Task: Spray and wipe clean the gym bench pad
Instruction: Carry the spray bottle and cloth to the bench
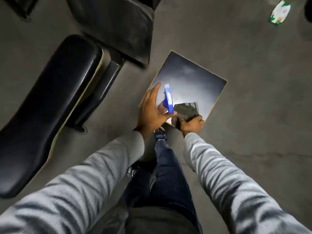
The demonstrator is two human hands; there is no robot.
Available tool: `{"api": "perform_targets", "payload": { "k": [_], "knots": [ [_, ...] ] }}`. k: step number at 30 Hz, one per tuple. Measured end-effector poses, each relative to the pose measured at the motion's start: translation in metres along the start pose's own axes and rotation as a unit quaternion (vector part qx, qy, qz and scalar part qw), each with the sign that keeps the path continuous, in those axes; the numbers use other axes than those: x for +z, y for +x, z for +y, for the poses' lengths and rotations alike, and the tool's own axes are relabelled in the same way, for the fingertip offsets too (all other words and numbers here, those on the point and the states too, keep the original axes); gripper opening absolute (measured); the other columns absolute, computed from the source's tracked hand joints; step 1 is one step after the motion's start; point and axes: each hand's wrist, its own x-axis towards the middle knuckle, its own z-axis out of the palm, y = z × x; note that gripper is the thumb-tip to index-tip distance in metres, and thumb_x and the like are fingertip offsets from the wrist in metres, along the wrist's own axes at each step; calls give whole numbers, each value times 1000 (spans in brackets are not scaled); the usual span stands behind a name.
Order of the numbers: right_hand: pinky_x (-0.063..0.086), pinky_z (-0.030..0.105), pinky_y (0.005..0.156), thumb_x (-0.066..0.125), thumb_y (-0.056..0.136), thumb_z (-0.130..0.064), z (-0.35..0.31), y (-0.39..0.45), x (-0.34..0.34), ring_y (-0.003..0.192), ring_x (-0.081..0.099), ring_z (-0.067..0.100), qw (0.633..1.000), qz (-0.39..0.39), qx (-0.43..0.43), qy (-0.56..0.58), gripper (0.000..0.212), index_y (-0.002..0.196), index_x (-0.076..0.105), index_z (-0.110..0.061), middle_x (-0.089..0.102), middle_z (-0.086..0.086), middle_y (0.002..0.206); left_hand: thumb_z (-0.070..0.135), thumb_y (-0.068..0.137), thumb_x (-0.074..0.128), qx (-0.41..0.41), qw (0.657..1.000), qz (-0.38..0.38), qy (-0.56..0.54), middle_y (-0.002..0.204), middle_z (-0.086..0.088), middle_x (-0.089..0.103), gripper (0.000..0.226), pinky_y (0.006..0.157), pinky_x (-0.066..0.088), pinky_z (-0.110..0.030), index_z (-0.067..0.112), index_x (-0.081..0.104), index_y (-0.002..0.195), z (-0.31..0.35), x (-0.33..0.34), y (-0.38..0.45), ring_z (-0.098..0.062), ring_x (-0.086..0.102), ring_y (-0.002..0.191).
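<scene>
L hand (150,109) holds the spray bottle (166,103) w/ blue trigger head; thumb curls under the head, index finger lies straight along the bottle's far side, so the L grip is closed on the bottle. Nozzle points away from the person, over the square pad (190,81). R hand (192,124) makes a closed grip round a dark grey cloth (186,109), fingers curled into it; cloth sticks out just beyond the knuckles, right beside the bottle head, approx touching it. Square pad is dark w/ thin yellow edge, lies flat on the grey floor (253,132), directly under & beyond both grips; its near part glares bright. Long black bench pad (50,107) sits well to the left of the L grip, apart from it. Below the grips: shoe (160,135) & jeans (166,166). Green-white packet (280,12) lies on the floor far beyond the R grip.
</scene>
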Motion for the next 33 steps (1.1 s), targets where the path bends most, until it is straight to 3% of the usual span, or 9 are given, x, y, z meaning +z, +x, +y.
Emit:
{"api": "perform_targets", "payload": {
  "k": [3,6,9,17,21,22,25,29,33],
  "knots": [
    [40,49,120,90,84,-38,-7,7,0,145,41,46,998,16,40,-40,87,147,41,-2,44,25,154,36,72,100,29,1000,-12,-1,140,-6,63,92,110,51,-27,16,54,149,4,9,10,-15,63,123],
    [42,49,118,90,83,-39,-16,14,-2,145,45,43,995,1,71,-64,85,145,43,-5,49,22,154,35,82,89,9,999,-11,37,113,-1,67,51,93,60,-38,19,61,121,9,13,20,-20,69,98],
    [46,48,118,87,82,-37,-23,22,-9,141,51,41,995,-21,70,-68,71,139,55,-8,55,18,148,35,88,73,9,995,-20,95,85,10,54,25,76,61,-41,22,54,96,10,12,26,-15,57,75],
    [59,37,99,88,84,-16,-47,3,-15,109,72,34,994,-81,20,72,33,112,71,-13,74,7,109,17,90,76,10,997,55,49,94,-7,72,22,79,64,-46,12,62,107,33,-23,9,-28,70,80],
    [66,51,95,93,54,-36,-55,6,20,98,77,34,986,-125,-9,108,41,87,70,-28,79,-4,92,21,86,77,-36,992,116,46,91,-6,72,24,81,61,-49,13,64,103,24,-64,-13,-30,70,83],
    [66,52,94,91,52,-38,-64,2,28,97,78,34,985,-133,-19,106,42,86,70,-29,79,-4,90,19,85,79,-53,989,128,42,87,-5,72,23,79,60,-48,12,63,100,20,-76,-20,-30,70,81],
    [63,45,99,92,74,-24,-117,-59,32,102,74,32,983,-160,-65,60,28,90,68,-23,77,1,97,19,85,82,-99,981,163,44,84,-6,75,21,78,60,-48,12,64,95,0,-113,-38,-35,73,82],
    [61,39,99,91,81,-18,-161,-113,71,103,72,30,971,-192,-137,38,31,106,73,-22,79,7,111,38,92,74,-121,962,240,36,75,-5,69,28,69,57,-46,16,58,84,-33,-162,-65,-38,68,73],
    [65,34,78,91,83,-15,-197,-174,117,98,72,26,956,-231,-180,26,29,101,71,-25,76,2,105,40,95,75,-147,943,298,11,72,-6,67,33,66,58,-47,14,58,82,-70,-211,-95,-34,65,66]
  ]
}}
